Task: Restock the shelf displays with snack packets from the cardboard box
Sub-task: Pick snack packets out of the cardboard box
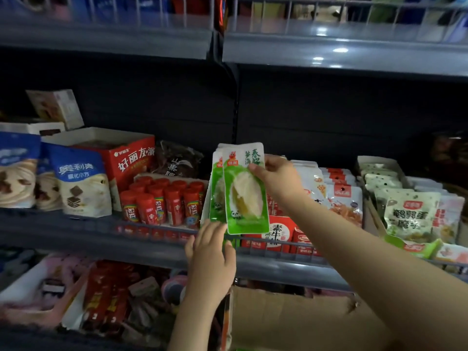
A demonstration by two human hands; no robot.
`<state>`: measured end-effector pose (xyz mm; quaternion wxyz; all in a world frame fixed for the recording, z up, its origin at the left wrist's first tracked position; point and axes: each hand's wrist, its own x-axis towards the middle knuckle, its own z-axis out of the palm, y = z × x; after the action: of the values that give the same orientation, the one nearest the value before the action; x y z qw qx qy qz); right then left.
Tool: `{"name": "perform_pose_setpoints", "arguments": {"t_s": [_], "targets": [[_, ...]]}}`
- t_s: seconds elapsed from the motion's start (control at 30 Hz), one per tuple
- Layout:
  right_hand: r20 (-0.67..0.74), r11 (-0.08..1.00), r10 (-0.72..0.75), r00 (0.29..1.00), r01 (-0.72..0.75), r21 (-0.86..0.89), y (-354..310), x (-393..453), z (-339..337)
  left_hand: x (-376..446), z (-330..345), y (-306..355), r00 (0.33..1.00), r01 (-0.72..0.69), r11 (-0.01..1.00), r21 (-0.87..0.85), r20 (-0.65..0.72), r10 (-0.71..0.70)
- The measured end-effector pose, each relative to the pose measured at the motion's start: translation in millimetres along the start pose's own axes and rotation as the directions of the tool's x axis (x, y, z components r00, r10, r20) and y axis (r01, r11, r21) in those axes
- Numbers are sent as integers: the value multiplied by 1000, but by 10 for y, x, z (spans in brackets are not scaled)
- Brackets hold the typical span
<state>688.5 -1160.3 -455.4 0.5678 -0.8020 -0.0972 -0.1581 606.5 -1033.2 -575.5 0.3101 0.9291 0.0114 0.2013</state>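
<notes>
A small stack of green-and-white snack packets (247, 191) stands upright in front of the middle shelf (88, 236). My right hand (276, 176) pinches the stack at its upper right edge, thumb on the front packet. My left hand (211, 252) reaches up from below, its straight fingertips touching the bottom left edge of the packets. The brown cardboard box (291, 317) sits low in view under my right forearm, its inside hidden.
The middle shelf holds blue-and-white biscuit bags (81, 181), a red carton (131, 160), red tubes (162, 203), red packets (281, 234) behind a wire rail, and white-green packets (407, 214) at right. A lower shelf holds red and pink goods (109, 300).
</notes>
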Motion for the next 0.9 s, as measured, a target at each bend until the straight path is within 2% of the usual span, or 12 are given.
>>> {"name": "perform_pose_setpoints", "arguments": {"t_s": [0.3, 0.57, 0.7, 0.77, 0.9], "targets": [[-97, 996, -13, 995, 4, -86, -253, 513, 253, -28, 4, -19, 999, -43, 999, 32, -32, 44], [-95, 990, -57, 994, 44, -134, -292, 590, 434, -51, 6, -44, 998, -65, 994, 84, 5, 65], [23, 949, -69, 997, 72, -306, -206, 528, 472, -46, 32, -51, 997, -75, 992, 102, 6, 75], [71, 950, -13, 997, 35, -309, -131, 500, 480, -50, 59, -59, 996, -87, 988, 129, 1, 87], [76, 966, 21, 997, -1, -259, -27, 476, 460, -54, 94, -62, 994, -97, 989, 112, -29, 101]]}}
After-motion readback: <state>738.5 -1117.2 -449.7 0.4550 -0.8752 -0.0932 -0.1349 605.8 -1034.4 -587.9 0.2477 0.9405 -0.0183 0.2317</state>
